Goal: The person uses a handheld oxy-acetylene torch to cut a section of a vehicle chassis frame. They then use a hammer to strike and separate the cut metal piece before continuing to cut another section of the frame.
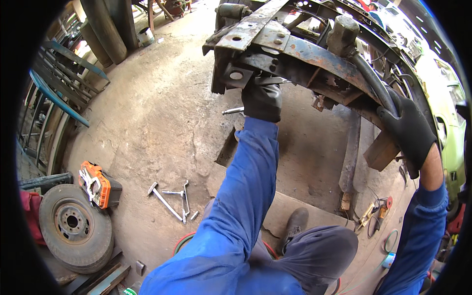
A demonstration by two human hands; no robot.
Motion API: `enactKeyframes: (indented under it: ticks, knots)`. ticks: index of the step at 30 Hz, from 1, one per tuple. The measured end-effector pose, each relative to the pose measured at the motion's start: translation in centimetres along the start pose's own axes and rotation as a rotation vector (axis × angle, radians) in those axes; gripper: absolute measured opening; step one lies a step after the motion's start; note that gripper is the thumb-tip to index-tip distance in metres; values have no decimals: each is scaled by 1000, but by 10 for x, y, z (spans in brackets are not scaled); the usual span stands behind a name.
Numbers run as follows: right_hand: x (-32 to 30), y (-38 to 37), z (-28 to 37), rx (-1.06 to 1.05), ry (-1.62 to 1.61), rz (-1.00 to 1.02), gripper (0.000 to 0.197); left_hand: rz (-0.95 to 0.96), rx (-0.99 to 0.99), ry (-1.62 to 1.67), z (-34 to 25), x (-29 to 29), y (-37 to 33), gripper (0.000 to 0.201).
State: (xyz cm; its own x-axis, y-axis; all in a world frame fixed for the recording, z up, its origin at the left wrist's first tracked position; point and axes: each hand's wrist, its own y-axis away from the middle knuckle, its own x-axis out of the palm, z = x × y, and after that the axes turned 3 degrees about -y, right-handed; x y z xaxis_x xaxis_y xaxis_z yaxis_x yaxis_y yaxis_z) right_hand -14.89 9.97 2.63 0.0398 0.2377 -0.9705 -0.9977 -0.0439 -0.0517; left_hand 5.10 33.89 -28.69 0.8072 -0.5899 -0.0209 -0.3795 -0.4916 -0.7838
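Observation:
My right hand (408, 130), in a black glove, is closed round the handle of a sledgehammer (371, 73). The heavy, worn hammer head (343, 35) is up over the rusty vehicle chassis frame (319, 56). Under the front end of that frame, my left hand (263, 101), also gloved in black, is closed close against a bracket with a round hole (236, 76). A shiny metal rod (232, 111) sticks out to the left of this hand, seemingly held in it. The left fingertips and the rod's other end are hidden.
On the concrete floor lie a hammer (164, 201) and several wrenches (184, 196). To the left are a wheel (73, 223) and an orange-and-black toolbox (101, 187). A wooden block (381, 150) is under the frame at right; a green car (448, 132) stands beyond.

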Motion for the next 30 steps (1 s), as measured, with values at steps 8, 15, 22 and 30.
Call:
enactKeyframes:
  ticks: [8,15,22,30]
  knots:
    - [7,-2,-3,-42,66,-96,55,158,-168,498,-2,-38,-29,48]
    - [9,-4,-7,-34,114,-109,52,206,-957,1406,-27,-61,-36,31]
    - [11,-5,-8,-61,57,-100,51,293,-1205,1356,-24,-113,-17,38]
    - [7,-8,-10,-29,70,-46,52,388,-1194,519,112,-242,65,49]
